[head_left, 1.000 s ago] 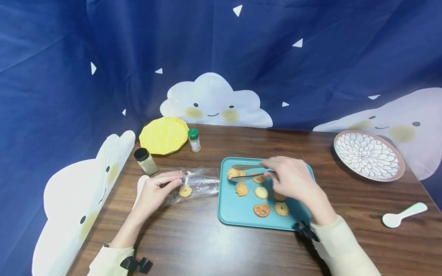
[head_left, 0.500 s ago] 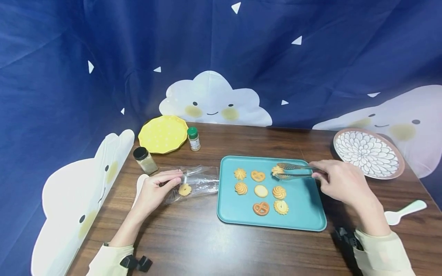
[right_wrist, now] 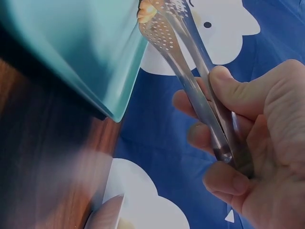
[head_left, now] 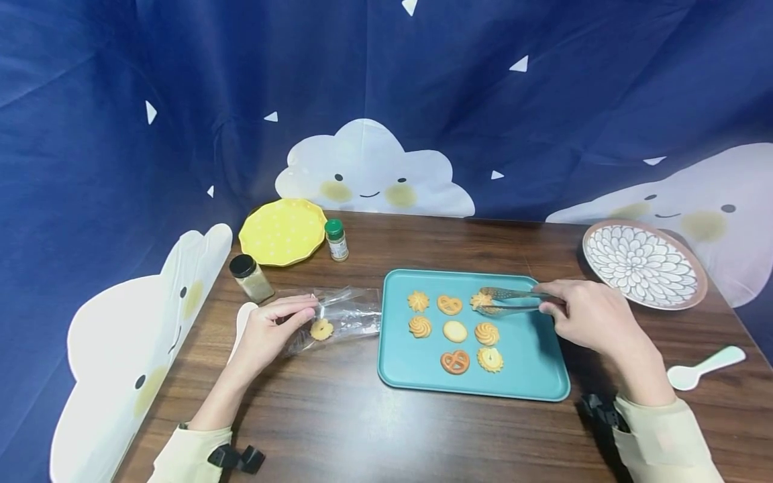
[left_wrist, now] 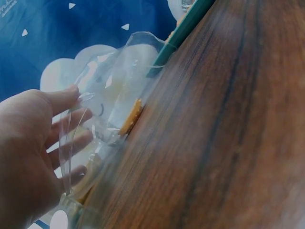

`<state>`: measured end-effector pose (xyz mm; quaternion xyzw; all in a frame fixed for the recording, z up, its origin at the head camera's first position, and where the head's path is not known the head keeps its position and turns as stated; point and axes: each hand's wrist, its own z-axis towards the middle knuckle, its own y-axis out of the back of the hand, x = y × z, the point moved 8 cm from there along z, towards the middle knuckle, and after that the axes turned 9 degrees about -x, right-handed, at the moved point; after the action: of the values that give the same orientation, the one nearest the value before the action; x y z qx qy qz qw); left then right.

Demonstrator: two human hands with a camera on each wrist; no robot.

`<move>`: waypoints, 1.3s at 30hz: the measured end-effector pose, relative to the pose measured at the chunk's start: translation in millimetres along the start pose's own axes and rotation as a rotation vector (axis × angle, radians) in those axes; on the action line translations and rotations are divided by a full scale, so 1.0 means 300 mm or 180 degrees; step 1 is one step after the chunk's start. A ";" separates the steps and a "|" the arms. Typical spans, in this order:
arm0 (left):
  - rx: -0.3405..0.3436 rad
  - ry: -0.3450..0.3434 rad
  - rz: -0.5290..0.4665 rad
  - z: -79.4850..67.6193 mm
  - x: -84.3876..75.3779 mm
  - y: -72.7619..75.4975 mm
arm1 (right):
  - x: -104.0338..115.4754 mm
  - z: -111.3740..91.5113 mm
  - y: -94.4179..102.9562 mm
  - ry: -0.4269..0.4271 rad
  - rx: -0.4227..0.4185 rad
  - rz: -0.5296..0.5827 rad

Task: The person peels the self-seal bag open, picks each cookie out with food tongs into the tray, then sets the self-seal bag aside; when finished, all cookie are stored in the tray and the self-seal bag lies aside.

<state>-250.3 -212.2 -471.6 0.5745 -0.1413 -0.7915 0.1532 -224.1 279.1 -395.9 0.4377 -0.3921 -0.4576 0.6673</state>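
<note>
My left hand [head_left: 272, 332] pinches the open edge of a clear plastic bag [head_left: 356, 318], thumb on one side and fingers behind the film in the left wrist view. Inside the bag lies one scalloped cookie [left_wrist: 131, 118]. My right hand [head_left: 594, 315] grips metal tongs [right_wrist: 202, 100] with perforated ends. Between the tong ends is a flower-shaped cookie [head_left: 482, 300], at the upper right of the teal tray [head_left: 417, 376]. Several other cookies stand in rows on the tray, among them a pretzel-shaped cookie [head_left: 455, 362] and a plain oval cookie [head_left: 455, 331].
Behind my left hand stand a black-capped jar [head_left: 251, 278], a green-capped shaker [head_left: 336, 240] and a yellow plate [head_left: 282, 233]. A white spoon [head_left: 240, 329] lies partly under that hand. To the right are a petal-patterned plate [head_left: 643, 265] and a pale green spoon [head_left: 703, 369].
The tongs have moved from the tray's upper left to its upper right, where a flower-shaped cookie now sits between their ends. My left hand keeps its place at the bag.
</note>
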 end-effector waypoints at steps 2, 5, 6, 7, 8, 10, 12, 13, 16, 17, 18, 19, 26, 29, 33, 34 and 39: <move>0.0007 -0.0006 0.0018 -0.001 -0.003 0.001 | 0.002 -0.001 0.005 -0.0037 0.0062 0.0009; 0.0008 -0.0032 0.0021 -0.002 -0.006 0.002 | -0.002 -0.002 0.006 -0.0122 0.0219 0.0041; 0.0006 -0.0043 0.0018 -0.002 -0.007 0.002 | -0.005 -0.003 0.005 -0.0150 0.0279 0.0061; 0.0003 -0.0040 0.0015 -0.003 -0.007 0.003 | -0.009 -0.003 0.001 -0.0166 0.0334 0.0069; 0.0002 -0.0040 0.0011 -0.003 -0.008 0.003 | -0.014 -0.003 -0.003 -0.0182 0.0383 0.0077; 0.0000 -0.0020 -0.0008 -0.004 -0.006 0.003 | -0.022 -0.003 -0.009 -0.0192 0.0431 0.0096; -0.0006 -0.0011 -0.0033 -0.006 -0.003 0.003 | -0.027 -0.004 -0.014 -0.0189 0.0453 0.0110; -0.0010 -0.0001 -0.0035 -0.006 -0.001 0.004 | -0.028 -0.005 -0.015 -0.0189 0.0447 0.0117; -0.0025 -0.0002 -0.0029 -0.009 0.005 0.007 | -0.030 -0.007 -0.011 -0.0198 0.0432 0.0151; -0.0031 -0.0005 -0.0028 -0.011 0.007 0.009 | -0.030 -0.007 -0.007 -0.0208 0.0429 0.0166; -0.0032 -0.0003 -0.0027 -0.011 0.009 0.010 | -0.030 -0.005 -0.002 -0.0217 0.0430 0.0177; -0.0030 0.0002 -0.0031 -0.012 0.010 0.011 | -0.031 -0.004 0.004 -0.0216 0.0415 0.0188; -0.0029 -0.0019 0.0044 -0.009 0.003 0.018 | -0.024 0.004 0.077 -0.0261 0.0062 0.0371; -0.0008 -0.0054 0.0060 -0.003 -0.008 0.015 | 0.046 0.023 0.084 -0.0023 -0.0163 0.0475; 0.0038 -0.0027 -0.0004 0.001 -0.011 0.007 | 0.200 0.079 0.041 0.0377 -0.0159 0.0545; 0.0042 -0.0027 -0.0021 0.002 -0.011 0.003 | 0.238 0.095 0.024 0.0419 -0.0106 0.0556; 0.0024 0.0053 -0.0017 0.002 0.002 -0.006 | 0.420 0.161 -0.074 0.0628 0.0133 0.0701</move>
<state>-251.1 -210.6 -472.6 0.5820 -0.1414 -0.7866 0.1501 -240.1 143.5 -386.6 0.4487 -0.3797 -0.3282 0.7395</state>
